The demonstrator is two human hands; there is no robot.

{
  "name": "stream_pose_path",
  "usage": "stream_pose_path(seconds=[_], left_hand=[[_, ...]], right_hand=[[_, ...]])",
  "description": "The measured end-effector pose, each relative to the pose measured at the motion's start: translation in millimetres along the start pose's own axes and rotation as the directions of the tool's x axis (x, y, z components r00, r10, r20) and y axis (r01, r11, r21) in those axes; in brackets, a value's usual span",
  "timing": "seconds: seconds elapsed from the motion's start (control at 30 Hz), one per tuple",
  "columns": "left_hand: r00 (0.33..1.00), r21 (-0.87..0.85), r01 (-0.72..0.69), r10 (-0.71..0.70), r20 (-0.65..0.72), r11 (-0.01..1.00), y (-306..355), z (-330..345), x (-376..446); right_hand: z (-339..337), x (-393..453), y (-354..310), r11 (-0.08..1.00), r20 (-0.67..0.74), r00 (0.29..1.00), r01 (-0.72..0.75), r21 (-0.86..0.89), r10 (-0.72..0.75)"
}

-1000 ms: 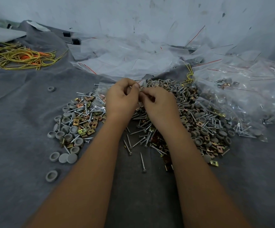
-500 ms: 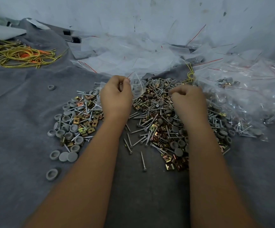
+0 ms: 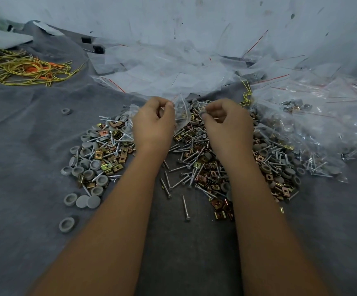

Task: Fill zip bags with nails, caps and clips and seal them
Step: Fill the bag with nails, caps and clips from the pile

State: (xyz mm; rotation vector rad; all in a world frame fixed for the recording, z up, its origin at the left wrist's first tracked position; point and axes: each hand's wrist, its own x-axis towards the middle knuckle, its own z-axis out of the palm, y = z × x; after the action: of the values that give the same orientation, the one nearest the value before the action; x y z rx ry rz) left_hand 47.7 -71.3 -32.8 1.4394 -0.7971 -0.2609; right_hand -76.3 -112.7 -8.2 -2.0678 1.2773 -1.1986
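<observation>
Holding a small zip bag pinched at its mouth, the left hand presents it over the heap of nails, caps and clips. The right hand pinches a grey cap beside it; insertion appears next. Bag contents: indiscernible. Filled bags lie rightward.

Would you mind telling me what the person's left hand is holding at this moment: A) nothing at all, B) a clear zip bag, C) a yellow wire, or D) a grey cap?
B: the left hand pinches the top edge of a clear zip bag, which hangs above the pile of nails, caps and clips.
</observation>
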Motion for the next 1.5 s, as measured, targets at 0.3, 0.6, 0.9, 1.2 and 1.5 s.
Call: stream_pose_path(seconds=[0.3,0.6,0.9,1.2,1.5], left_hand=[[0.996,0.011,-0.048,0.048,0.071,0.999,-4.5,2.1,-0.4],[0.998,0.143,-0.043,0.048,-0.031,0.989,-9.0,1.4,4.0],[1.000,0.065,-0.004,0.006,-0.029,0.998,-1.3,-1.7,1.4],[1.000,0.064,0.017,-0.017,-0.009,0.998,3.1,-3.0,-0.9],[1.000,0.056,0.028,-0.029,0.010,0.998,2.9,-2.0,-1.2]], right_hand=[[20.8,-5.8,-1.0,0.967,0.201,0.963,0.210,-0.144,-0.179],[13.6,-8.4,-3.6,0.990,0.128,0.990,0.048,0.134,-0.065],[-25.1,0.1,5.3,0.964,0.012,0.964,-0.266,0.019,0.266],[-41.0,-0.4,3.7,0.925,0.318,0.917,-0.118,-0.360,0.241],[-38.8,2.4,16.9,0.939,0.355,0.922,-0.027,-0.344,0.157]])
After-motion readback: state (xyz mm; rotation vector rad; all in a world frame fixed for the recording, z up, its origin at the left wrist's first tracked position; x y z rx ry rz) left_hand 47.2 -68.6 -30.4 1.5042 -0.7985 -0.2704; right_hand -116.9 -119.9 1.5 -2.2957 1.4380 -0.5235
